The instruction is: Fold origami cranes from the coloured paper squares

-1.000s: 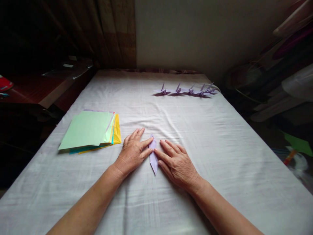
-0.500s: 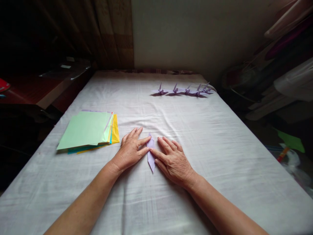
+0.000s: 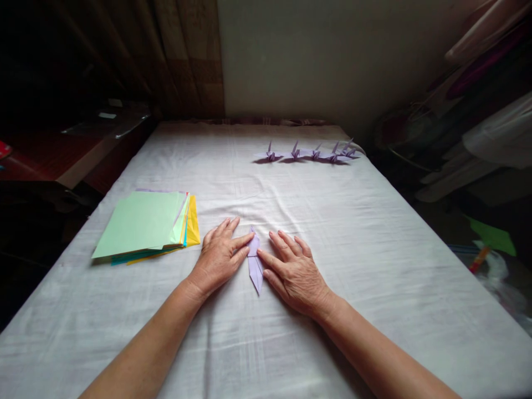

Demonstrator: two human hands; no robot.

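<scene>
A narrow folded piece of purple paper lies flat on the white cloth in front of me. My left hand lies palm down on its left side, with the fingertips pressing its upper edge. On the other side my right hand also rests flat, its index finger touching the paper's middle. Neither hand grips the paper; both press it down against the cloth.
A stack of coloured paper sheets, green on top, lies to the left. Several folded purple paper cranes stand in a row at the far side. Dark wooden furniture stands left; clutter fills the floor right.
The view has shifted a little. Both hands stay flat on the purple paper, with the fingers sliding slightly along its fold.
</scene>
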